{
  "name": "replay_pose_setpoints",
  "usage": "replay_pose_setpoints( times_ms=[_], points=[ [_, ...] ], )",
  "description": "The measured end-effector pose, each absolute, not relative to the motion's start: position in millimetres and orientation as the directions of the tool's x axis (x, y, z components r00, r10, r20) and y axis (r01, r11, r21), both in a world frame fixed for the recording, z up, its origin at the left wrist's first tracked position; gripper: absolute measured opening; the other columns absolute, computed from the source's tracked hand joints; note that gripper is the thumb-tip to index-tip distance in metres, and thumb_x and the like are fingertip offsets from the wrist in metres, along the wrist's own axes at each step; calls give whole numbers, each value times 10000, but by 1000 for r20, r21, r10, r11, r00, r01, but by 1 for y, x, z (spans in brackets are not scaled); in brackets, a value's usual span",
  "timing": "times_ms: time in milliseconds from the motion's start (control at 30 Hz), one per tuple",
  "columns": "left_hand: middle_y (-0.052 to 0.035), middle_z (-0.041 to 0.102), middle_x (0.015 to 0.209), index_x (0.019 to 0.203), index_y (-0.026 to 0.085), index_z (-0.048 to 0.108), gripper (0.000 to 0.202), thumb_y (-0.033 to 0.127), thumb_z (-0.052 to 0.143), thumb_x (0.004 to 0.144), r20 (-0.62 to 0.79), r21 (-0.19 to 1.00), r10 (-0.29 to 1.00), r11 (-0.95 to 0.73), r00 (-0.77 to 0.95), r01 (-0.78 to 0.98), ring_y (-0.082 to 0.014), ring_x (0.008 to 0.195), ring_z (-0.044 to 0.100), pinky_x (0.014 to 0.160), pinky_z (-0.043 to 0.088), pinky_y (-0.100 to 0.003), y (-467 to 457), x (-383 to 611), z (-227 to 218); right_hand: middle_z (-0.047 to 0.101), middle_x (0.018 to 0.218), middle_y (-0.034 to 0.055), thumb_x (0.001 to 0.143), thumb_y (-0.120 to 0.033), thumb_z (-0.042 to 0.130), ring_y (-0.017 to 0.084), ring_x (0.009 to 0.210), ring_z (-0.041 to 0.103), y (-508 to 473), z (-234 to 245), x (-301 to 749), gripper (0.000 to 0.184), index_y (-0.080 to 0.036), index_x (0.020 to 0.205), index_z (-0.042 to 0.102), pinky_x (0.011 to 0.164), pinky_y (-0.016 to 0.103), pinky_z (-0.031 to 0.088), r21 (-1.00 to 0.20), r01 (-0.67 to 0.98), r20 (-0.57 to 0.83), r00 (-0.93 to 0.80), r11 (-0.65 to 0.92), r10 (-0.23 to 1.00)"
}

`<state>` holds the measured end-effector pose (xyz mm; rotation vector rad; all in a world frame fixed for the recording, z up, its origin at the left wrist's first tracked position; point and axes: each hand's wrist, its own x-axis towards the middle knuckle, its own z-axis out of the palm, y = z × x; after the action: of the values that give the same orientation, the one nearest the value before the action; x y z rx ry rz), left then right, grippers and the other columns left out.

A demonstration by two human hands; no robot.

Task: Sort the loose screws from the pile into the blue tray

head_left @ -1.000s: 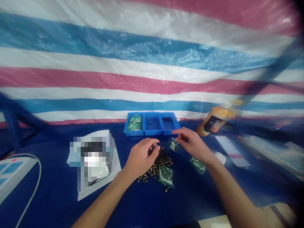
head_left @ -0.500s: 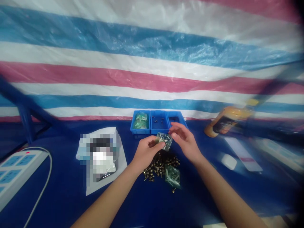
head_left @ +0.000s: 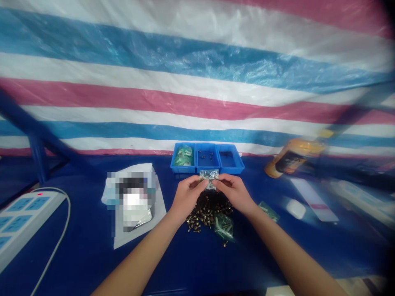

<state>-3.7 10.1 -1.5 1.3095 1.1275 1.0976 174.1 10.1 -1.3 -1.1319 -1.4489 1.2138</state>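
The fingers of our left hand (head_left: 187, 197) and right hand (head_left: 236, 193) pinch the sides of a small, shiny, see-through plastic bag (head_left: 209, 174) over a heap of brassy metal screws (head_left: 208, 213), and we guess the bag is light, floppy and slippery, best held by its edges.

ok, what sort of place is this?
Likely a makeshift workbench for small hardware, possibly in a workshop. Three small blue bins stand side by side, a pile of screw-like parts lies on the blue tabletop, and striped plastic sheeting hangs behind.
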Motion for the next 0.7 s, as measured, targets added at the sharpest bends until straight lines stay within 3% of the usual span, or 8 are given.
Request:
replay_pose_setpoints(
  times_ms=[100, 233, 367, 467, 567, 700],
  points=[
    [9, 607, 689, 784, 186, 685, 249, 434, 691, 806, 18, 998, 989, -27, 148, 61, -130, 612, 500, 609, 383, -257, 9, -3, -5, 634, 766, 9, 805, -466, 713, 158, 702, 548, 11, -4, 174, 287, -189, 871, 682, 685, 288, 443, -991, 63, 103, -164, 115, 981],
    [-5, 656, 713, 816, 189, 709, 252, 439, 678, 816, 29, 993, 989, -45, 144, 110, -155, 650, 563, 634, 425, -268, 7, -2, -9, 650, 783, 24, 804, -489, 705, 171, 720, 566, 11, -6, 171, 312, -179, 829, 677, 702, 302, 462, -989, 78, 113, -153, 126, 982],
    [-37, 721, 880, 1010, 194, 703, 283, 403, 673, 822, 122, 986, 989, -131, 85, 107, -190, 800, 648, 752, 487, -291, 12, -4, -4, 660, 790, 26, 804, -515, 694, 157, 668, 567, 11, -2, 171, 380, -186, 989, 660, 673, 305, 483, -995, 15, 97, -29, 98, 995],
    [-11, 696, 768, 1170, 198, 616, 424, 410, 686, 809, 176, 963, 981, -153, -86, 223, -170, 700, 637, 711, 491, -284, 30, -14, 9, 666, 831, 45, 802, -510, 697, 152, 684, 578, 14, -1, 175, 387, -178, 999, 667, 659, 292, 488, -996, -11, 85, 11, 85, 996],
    [-21, 706, 810, 1272, 232, 559, 491, 450, 639, 840, 249, 864, 951, -134, -181, 486, -198, 735, 654, 738, 493, -319, 56, -29, 23, 661, 807, 43, 788, -506, 706, 151, 681, 582, 17, -1, 179, 374, -172, 955, 681, 659, 287, 491, -996, -18, 89, 17, 89, 996],
    [-102, 697, 1122, 1277, 212, 570, 437, 398, 565, 882, 450, 553, 861, -61, -237, 831, -305, 1044, 621, 883, 455, -413, 78, -43, 31, 657, 767, 36, 787, -500, 702, 150, 669, 592, 18, -1, 180, 360, -165, 918, 686, 643, 278, 491, -995, -13, 95, 5, 95, 995]
  ],
)
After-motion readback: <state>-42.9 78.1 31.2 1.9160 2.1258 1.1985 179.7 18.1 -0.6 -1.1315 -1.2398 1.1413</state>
